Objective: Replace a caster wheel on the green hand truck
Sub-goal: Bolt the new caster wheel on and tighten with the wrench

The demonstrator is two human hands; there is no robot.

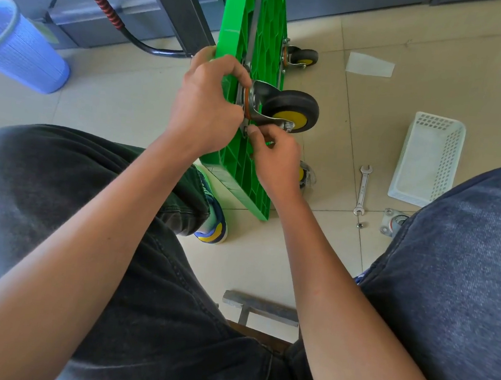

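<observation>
The green hand truck [252,20] stands on its edge on the tiled floor between my knees. A caster wheel [291,110], black with a yellow hub, lies against its ribbed underside. My left hand [206,104] grips the caster's mounting plate and the deck edge, fingers curled round them. My right hand [276,158] pinches a small fastener at the plate's lower corner; the fastener itself is hidden by the fingertips. Another caster [301,56] sits higher on the deck. A third wheel [305,175] shows partly behind my right hand.
On the floor to the right lie a spanner [362,190], a nut [360,225], a loose caster plate [392,222] and a white perforated basket [427,158]. A blue bin [19,48] stands at left. A paper sheet [370,65] lies beyond the truck.
</observation>
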